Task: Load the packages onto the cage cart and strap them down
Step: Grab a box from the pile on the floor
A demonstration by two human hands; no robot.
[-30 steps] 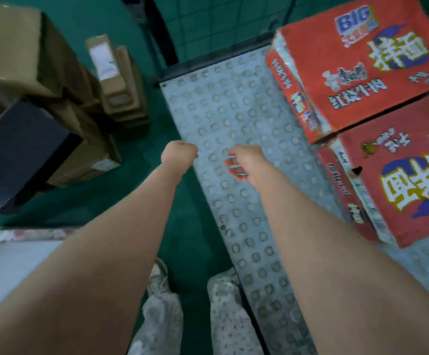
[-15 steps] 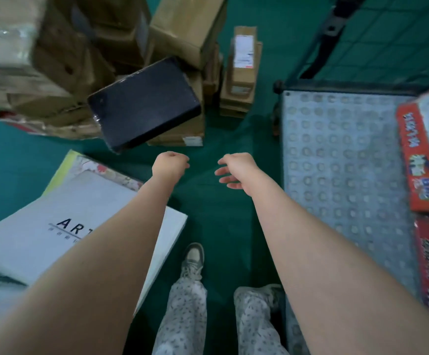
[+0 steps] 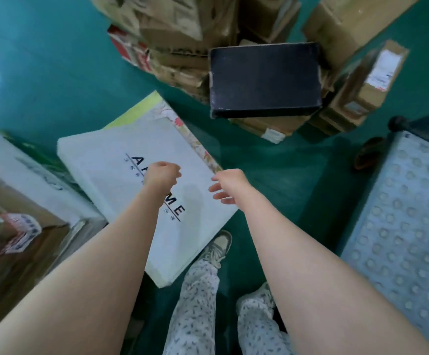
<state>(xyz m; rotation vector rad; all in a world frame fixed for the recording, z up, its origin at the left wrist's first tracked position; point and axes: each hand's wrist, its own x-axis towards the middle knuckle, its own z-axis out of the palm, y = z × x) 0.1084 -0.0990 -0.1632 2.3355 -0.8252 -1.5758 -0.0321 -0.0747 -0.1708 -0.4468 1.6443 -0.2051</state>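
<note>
I see a teal-green floor (image 3: pixel 41 73) under everything, with a white box (image 3: pixel 121 149) lettered in black and edged by a floral strip and a yellow-green band. There is also a plain black box (image 3: pixel 264 75), and a red carton (image 3: pixel 129 49) shows among the brown cardboard boxes (image 3: pixel 349 19). The cart deck (image 3: pixel 408 226) is pale blue-grey, patterned all over with rows of round raised studs, while the trousers (image 3: pixel 195 316) are white with small dark speckles and the shoe (image 3: pixel 220 243) is beige and cream.
</note>
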